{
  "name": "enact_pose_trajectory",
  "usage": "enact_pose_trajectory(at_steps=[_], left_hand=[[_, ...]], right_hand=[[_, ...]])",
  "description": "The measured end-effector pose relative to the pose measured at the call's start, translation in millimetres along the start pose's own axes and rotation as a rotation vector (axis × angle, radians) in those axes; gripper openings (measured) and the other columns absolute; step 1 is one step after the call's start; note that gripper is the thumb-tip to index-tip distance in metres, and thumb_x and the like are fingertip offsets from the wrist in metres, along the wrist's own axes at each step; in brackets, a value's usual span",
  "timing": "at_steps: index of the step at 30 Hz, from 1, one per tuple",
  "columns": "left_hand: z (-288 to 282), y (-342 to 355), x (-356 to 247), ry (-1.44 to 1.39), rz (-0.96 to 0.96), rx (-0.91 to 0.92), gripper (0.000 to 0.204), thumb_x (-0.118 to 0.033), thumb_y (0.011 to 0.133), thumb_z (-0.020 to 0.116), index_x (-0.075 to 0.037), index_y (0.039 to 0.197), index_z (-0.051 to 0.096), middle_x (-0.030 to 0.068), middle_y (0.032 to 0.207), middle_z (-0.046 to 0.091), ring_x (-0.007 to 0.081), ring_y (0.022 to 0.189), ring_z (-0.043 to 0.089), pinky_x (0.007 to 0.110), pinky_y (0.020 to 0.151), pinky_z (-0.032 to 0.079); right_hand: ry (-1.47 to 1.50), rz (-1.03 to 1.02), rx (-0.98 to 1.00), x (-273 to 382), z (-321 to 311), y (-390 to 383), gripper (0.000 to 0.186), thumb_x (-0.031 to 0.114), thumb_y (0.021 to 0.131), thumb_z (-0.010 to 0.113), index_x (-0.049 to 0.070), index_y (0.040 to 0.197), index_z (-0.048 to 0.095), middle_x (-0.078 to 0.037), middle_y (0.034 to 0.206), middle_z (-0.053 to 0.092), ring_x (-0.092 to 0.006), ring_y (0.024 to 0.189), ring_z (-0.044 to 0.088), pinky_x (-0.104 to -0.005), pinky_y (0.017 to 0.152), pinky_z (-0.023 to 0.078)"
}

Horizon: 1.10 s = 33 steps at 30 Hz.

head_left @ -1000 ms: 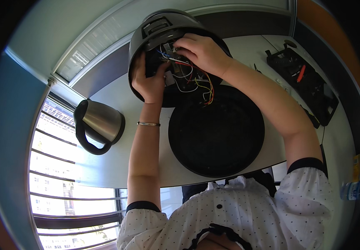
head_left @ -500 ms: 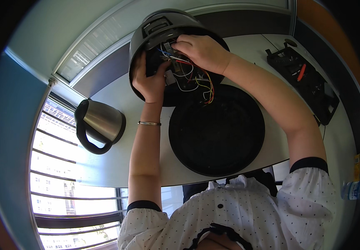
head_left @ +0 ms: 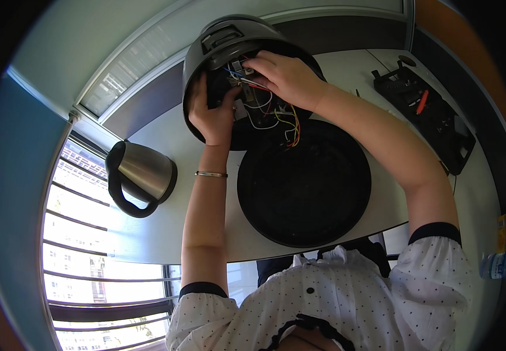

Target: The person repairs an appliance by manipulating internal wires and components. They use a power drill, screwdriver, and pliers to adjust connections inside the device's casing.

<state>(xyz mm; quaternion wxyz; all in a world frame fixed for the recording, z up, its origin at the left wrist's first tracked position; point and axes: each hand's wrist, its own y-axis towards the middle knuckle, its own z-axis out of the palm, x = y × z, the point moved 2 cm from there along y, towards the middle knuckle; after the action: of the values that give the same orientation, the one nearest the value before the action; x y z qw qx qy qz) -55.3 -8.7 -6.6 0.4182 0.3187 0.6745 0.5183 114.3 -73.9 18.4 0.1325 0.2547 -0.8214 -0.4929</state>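
Observation:
A dark grey, rounded appliance housing with a handle slot lies tilted at the back of the table, its open underside facing me. Inside it, a bundle of thin wires in red, yellow, white and blue hangs among small metal parts. My left hand reaches into the housing at the left, fingers stretched along the inner wall and thumb apart by the inner parts. My right hand has its fingers curled at the small parts beside the wires; what is between its fingertips is hidden. A black round cover lies in front, under the wire ends.
To the left a steel kettle with a black handle stands near the window. An open black tool case holding a red-handled tool lies at the right. A low partition borders the table's back.
My right hand's fingers have shifted slightly at the inner parts, and the wires have moved a little. My left hand stays inside the housing.

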Motion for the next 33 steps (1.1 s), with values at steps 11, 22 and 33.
enact_pose_trajectory(at_steps=[11,22,33], left_hand=[[-0.3,0.7,-4.5,-0.006,-0.04,0.022,0.065,-0.018,0.057,0.084,0.001,0.114,0.06,0.0212,0.114,0.06,0.0309,0.101,0.061,0.036,0.088,0.048],[1.3,-2.7,2.4,-0.047,-0.039,-0.008,0.062,-0.014,0.058,0.083,0.001,0.114,0.06,0.0186,0.113,0.062,0.0269,0.101,0.062,0.034,0.088,0.047],[2.3,-1.9,3.3,-0.025,-0.002,-0.029,0.065,-0.017,0.054,0.083,-0.001,0.113,0.061,0.0197,0.108,0.062,0.0342,0.099,0.06,0.038,0.088,0.047]], right_hand=[[0.053,0.034,-0.16,1.7,10.0,1.5,0.013,0.003,0.076,0.06,0.003,0.088,0.056,-0.009,0.082,0.059,-0.0286,0.072,0.062,-0.0361,0.059,0.051],[0.123,0.131,-0.247,6.7,16.3,-0.7,0.021,-0.001,0.073,0.067,0.001,0.091,0.055,-0.013,0.083,0.06,-0.0302,0.071,0.062,-0.0354,0.06,0.051],[0.08,0.221,-0.257,12.5,16.2,3.1,0.016,-0.002,0.072,0.067,-0.001,0.085,0.057,-0.015,0.08,0.062,-0.0297,0.07,0.063,-0.034,0.059,0.051]])
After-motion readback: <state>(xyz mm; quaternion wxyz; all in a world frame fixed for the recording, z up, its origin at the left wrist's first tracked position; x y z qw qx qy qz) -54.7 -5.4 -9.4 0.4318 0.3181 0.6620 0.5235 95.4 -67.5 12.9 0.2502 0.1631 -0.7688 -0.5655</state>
